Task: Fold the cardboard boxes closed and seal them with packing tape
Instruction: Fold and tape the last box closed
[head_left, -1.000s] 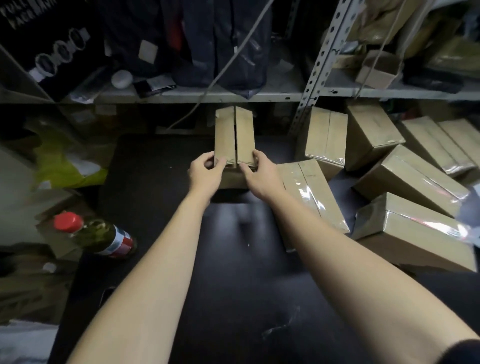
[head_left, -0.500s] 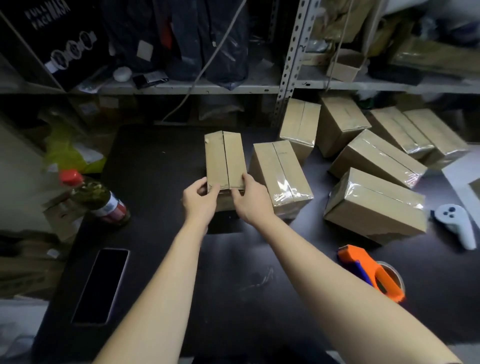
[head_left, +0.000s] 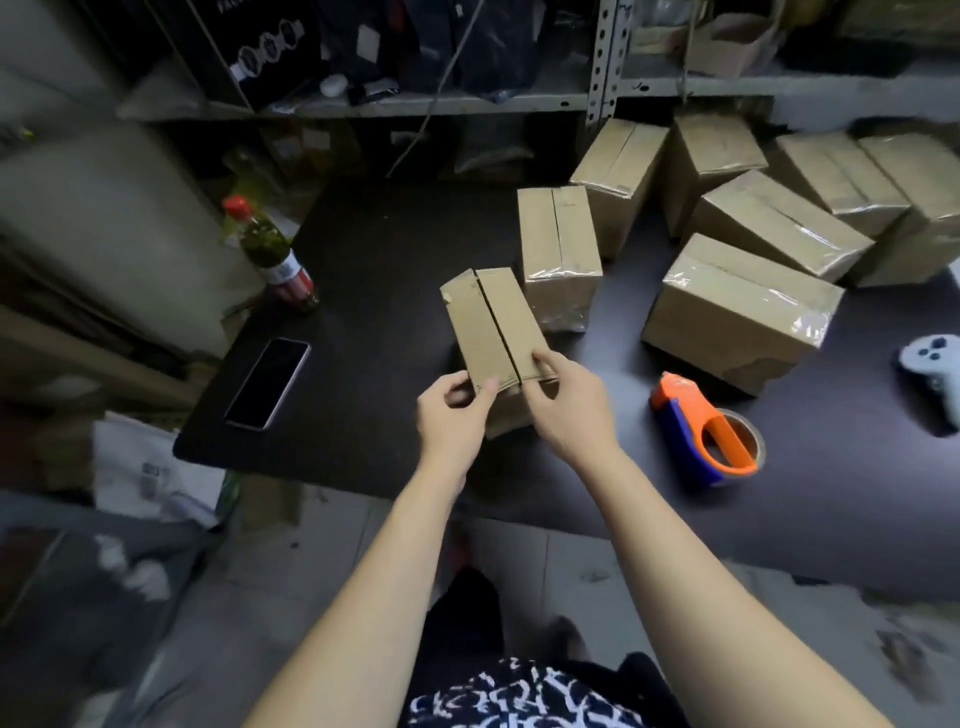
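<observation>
black table (head_left: 395, 249) is seen loaded at the right with a cluster of taped boxes (head_left: 737, 306). an untaped box (head_left: 493, 322) (flaps folded shut, seam bare) is held tilted at the table's middle, just beside the nearest taped one. its near end is gripped by the left hand (head_left: 452, 421) and right hand (head_left: 569, 410), thumbs pressed on the flaps, fingers curled round the sides. an orange-and-blue tape dispenser (head_left: 701, 436) is laid to the right, a phone (head_left: 267, 382) to the left.

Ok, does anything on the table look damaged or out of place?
The untaped box at centre has a nicked far-left flap corner. The big taped box near the tape dispenser looks torn along its lower front edge. A white game controller sits among the packing gear.
</observation>
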